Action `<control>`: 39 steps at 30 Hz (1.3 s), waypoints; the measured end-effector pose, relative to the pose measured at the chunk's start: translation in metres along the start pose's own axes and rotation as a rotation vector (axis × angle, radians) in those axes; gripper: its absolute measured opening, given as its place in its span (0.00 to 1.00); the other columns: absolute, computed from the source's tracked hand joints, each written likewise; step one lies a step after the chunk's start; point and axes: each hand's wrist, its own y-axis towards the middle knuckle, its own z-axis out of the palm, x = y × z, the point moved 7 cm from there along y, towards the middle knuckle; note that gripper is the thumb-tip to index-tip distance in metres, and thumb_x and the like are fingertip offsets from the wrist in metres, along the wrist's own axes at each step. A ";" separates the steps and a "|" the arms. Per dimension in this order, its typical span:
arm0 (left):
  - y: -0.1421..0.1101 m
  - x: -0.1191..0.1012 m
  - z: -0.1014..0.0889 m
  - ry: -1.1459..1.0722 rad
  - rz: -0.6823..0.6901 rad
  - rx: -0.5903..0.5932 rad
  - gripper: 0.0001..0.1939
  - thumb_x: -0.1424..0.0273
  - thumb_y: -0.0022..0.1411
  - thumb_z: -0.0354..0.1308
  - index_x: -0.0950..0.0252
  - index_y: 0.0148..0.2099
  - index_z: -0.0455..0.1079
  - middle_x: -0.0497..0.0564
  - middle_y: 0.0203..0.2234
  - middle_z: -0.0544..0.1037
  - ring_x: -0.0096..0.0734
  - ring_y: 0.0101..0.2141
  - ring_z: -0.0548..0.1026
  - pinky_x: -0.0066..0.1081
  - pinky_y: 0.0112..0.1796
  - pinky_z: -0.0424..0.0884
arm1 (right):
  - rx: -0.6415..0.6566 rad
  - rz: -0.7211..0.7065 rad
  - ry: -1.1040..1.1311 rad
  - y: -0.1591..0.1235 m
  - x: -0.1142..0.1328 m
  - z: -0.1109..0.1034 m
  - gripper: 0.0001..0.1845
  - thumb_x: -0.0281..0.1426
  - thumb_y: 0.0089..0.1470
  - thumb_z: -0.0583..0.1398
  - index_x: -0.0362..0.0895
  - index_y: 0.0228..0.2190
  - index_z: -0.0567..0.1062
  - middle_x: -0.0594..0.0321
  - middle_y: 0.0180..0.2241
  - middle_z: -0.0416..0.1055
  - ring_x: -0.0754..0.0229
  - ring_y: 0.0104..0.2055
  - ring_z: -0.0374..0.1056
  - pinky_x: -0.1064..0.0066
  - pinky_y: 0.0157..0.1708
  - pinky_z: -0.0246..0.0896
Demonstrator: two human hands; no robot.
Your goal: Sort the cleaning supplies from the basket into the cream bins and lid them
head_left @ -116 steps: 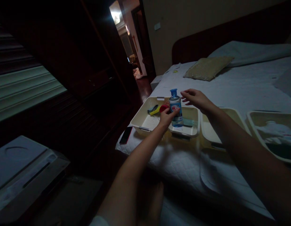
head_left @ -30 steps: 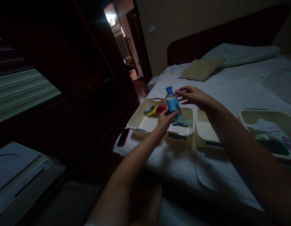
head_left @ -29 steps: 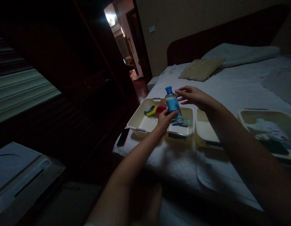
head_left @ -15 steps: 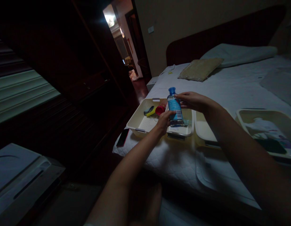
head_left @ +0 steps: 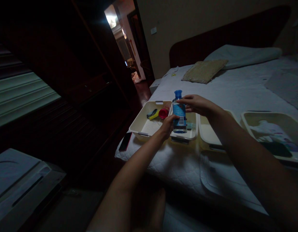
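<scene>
Both hands hold a clear bottle (head_left: 179,111) with a blue cap and a blue label with a barcode. It stands nearly upright in the air over a cream plastic bin (head_left: 193,134). My left hand (head_left: 168,125) is closed on its lower left side, thumb on the label. My right hand (head_left: 196,103) grips the upper part below the cap from the right. To the left, a perforated cream basket (head_left: 136,125) holds a red container (head_left: 163,112), a yellow item (head_left: 154,115) and a dark bundled item (head_left: 152,113). A small greenish packet (head_left: 190,126) lies in the bin behind the bottle.
Another cream bin (head_left: 209,130) sits under my right forearm. At the right, a bin (head_left: 246,116) holds a white bottle (head_left: 276,130) and a dark green item (head_left: 275,149). A phone (head_left: 125,141) lies at the bed's corner. A cushion (head_left: 204,71) rests farther back on the bed.
The bottle has turned slightly, become more upright and shifted a little right and down. Both hands keep hold of it.
</scene>
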 end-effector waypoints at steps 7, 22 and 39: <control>0.003 -0.003 -0.003 0.031 0.034 0.017 0.17 0.65 0.47 0.59 0.68 0.40 0.71 0.52 0.30 0.79 0.36 0.31 0.76 0.35 0.37 0.69 | -0.042 -0.016 -0.010 -0.006 0.007 0.000 0.17 0.30 0.41 0.71 0.42 0.33 0.72 0.61 0.32 0.74 0.64 0.32 0.72 0.71 0.35 0.70; 0.007 -0.013 -0.012 0.229 0.377 -0.163 0.27 0.65 0.42 0.71 0.66 0.44 0.66 0.55 0.40 0.75 0.34 0.40 0.73 0.35 0.45 0.68 | -0.340 -0.203 -0.310 -0.005 0.017 -0.018 0.29 0.36 0.34 0.73 0.43 0.33 0.64 0.68 0.24 0.65 0.64 0.24 0.66 0.74 0.20 0.63; 0.007 -0.010 -0.017 0.527 0.424 -0.221 0.25 0.63 0.42 0.71 0.65 0.41 0.66 0.51 0.33 0.75 0.31 0.33 0.73 0.33 0.38 0.66 | -0.313 -0.171 -0.345 -0.006 0.015 -0.008 0.29 0.41 0.36 0.72 0.44 0.35 0.62 0.65 0.27 0.65 0.61 0.28 0.68 0.74 0.19 0.62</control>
